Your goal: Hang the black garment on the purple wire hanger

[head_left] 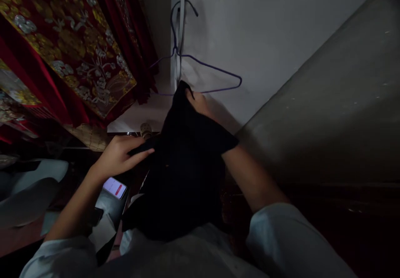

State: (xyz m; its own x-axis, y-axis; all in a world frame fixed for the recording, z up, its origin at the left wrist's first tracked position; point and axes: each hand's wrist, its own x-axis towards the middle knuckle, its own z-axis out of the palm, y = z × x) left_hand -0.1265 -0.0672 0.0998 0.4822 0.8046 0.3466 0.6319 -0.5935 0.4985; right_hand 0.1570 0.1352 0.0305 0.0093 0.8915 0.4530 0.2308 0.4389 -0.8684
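Note:
A black garment (pixel 184 165) hangs between my two hands in front of my chest. My left hand (pixel 120 155) is closed on its left edge, fingers pinching the dark cloth. My right hand (pixel 200 103) grips the garment's top, raised close to a thin purple wire hanger (pixel 215 67) that hangs on the white wall. Most of my right hand's fingers are hidden inside the cloth. The lower part of the garment drapes down over my light shirt.
A red and gold embroidered cloth (pixel 68 44) hangs at the upper left. A phone with a lit screen (pixel 115 187) lies below my left wrist. A grey slanted surface (pixel 337 98) fills the right side. Pale shapes (pixel 28 190) sit at the far left.

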